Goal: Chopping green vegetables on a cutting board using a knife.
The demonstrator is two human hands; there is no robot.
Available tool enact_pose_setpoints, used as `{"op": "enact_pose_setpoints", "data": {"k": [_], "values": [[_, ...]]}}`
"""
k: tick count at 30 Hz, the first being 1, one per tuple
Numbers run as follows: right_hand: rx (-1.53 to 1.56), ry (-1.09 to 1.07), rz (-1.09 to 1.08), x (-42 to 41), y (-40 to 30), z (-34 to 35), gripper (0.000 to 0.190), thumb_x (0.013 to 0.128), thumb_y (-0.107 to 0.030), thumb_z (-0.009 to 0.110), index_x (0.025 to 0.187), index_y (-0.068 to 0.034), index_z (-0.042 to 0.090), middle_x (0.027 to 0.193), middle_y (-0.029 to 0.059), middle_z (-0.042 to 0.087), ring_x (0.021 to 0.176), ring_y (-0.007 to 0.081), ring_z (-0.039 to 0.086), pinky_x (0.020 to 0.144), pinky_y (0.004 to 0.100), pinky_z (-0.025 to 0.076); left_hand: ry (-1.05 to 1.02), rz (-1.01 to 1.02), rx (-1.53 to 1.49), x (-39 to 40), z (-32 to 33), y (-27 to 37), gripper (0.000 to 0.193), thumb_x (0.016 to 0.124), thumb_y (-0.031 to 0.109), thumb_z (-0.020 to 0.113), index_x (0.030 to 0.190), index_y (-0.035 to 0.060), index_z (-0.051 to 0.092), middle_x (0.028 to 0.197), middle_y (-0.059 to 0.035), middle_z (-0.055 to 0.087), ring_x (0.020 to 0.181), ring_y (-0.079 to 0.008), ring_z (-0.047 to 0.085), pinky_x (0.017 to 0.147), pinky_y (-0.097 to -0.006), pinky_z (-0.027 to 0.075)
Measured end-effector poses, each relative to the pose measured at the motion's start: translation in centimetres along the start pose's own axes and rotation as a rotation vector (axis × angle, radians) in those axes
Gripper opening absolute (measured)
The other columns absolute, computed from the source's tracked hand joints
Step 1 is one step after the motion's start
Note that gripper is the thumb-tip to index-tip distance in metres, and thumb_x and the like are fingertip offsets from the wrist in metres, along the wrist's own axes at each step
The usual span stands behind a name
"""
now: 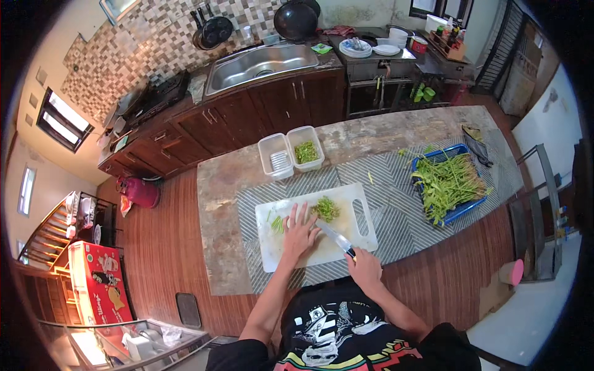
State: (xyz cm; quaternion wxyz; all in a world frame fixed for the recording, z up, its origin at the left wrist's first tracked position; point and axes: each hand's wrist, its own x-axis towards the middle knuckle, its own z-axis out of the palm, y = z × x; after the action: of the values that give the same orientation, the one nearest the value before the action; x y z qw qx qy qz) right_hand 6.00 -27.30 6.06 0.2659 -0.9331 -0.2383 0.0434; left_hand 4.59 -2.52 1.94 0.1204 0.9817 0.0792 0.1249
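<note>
A white plastic cutting board (304, 259) lies on the patterned mat in front of me. My right hand (366, 269) grips the handle of a kitchen knife (335, 235), whose blade points up and left over the board. My left hand (298, 233) rests with spread fingers on the board, beside several cut green stems (277, 224); what lies beneath its palm is hidden. A small pile of chopped greens (326, 209) sits between the left fingers and the board's handle slot, just beyond the knife tip.
Past the board stand an open plastic container (274, 171) and another holding chopped greens (306, 152). A blue basket (457, 215) heaped with long-stemmed leafy greens (445, 185) is at the right, near a dark object (477, 144). A steel sink (264, 69) is behind the table.
</note>
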Motion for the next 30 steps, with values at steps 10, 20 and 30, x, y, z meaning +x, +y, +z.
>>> {"op": "enact_pose_setpoints", "data": {"k": [10, 20, 30], "values": [[1.319, -0.583, 0.761, 1.3, 0.4, -0.8, 0.038, 0.105, -0.043, 0.052, 0.093, -0.007, 0.056, 0.064, -0.0031, 0.045, 0.049, 0.0059, 0.040, 0.042, 0.0223, 0.031, -0.074, 0.070, -0.306, -1.2, 1.1, 3.2, 0.079, 0.091, 0.048, 0.060, 0.160, 0.0213, 0.032, 0.168, -0.0195, 0.016, 0.154, -0.0418, 0.011, 0.119, -0.0578, 0.015], [1.494, -0.687, 0.861, 0.6, -0.1, -1.3, 0.037, 0.107, -0.044, 0.048, 0.092, -0.010, 0.052, 0.062, -0.0044, 0.039, 0.046, 0.0044, 0.034, 0.040, 0.0200, 0.027, -0.022, -0.135, -0.128, -0.9, 1.5, 1.7, 0.073, 0.092, 0.042, 0.063, 0.155, 0.0129, 0.040, 0.167, -0.0169, 0.019, 0.153, -0.0396, 0.016, 0.118, -0.0567, 0.021], [0.435, -0.298, 0.120, 1.4, -0.3, 2.6, 0.041, 0.102, -0.035, 0.053, 0.096, 0.004, 0.065, 0.075, 0.0245, 0.066, 0.071, 0.0422, 0.065, 0.064, 0.0464, 0.052, 0.320, -0.382, -0.364, -4.9, -1.0, 2.5, 0.035, 0.086, 0.014, 0.072, 0.118, 0.0015, 0.067, 0.114, -0.0156, 0.063, 0.106, -0.0346, 0.058, 0.095, -0.0455, 0.045]]}}
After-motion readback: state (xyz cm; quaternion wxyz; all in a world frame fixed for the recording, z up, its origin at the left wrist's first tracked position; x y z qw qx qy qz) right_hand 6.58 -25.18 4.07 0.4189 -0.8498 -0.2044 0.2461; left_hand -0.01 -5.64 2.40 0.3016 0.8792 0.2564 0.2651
